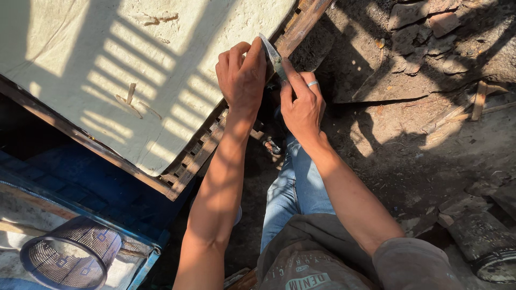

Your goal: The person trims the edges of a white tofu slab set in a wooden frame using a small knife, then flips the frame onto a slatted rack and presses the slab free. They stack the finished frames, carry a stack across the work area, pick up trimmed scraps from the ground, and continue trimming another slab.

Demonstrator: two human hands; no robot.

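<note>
The left hand (242, 72) is curled into a loose fist, its grip pinching the upper end of a small flat metal blade (272, 55) between thumb and fingers. The right hand (302, 104) has its grip pressed together on the lower end of the same blade, thumb and forefinger closed along it; a silver ring (313, 84) sits on one finger. The blade stands tilted, its pointed tip up and to the left, held between the two hands in the air just over the right edge of a wooden frame (201, 153).

That frame is a slatted wooden mould lying at a slant, and a pale, rough sheet (107, 70) covers its top, striped by sunlight and shadow. A few thin strips (130, 94) lie on the sheet near its middle. The hands are at the frame's right edge, close to its far right corner.

Below the hands, the person's leg in blue jeans (295, 188) reaches down to the dirt floor (419, 156), and a grey shirt shows at the bottom edge. At the lower left, a blue tub (80, 182) lies under the frame, and a cylindrical mesh basket (70, 252) rests on its side beside the tub's rim. To the upper right, broken stones and rubble (424, 37) lie on the ground, with some sticks (478, 102) near them. A dark round container (484, 244) lies at the lower right corner.
</note>
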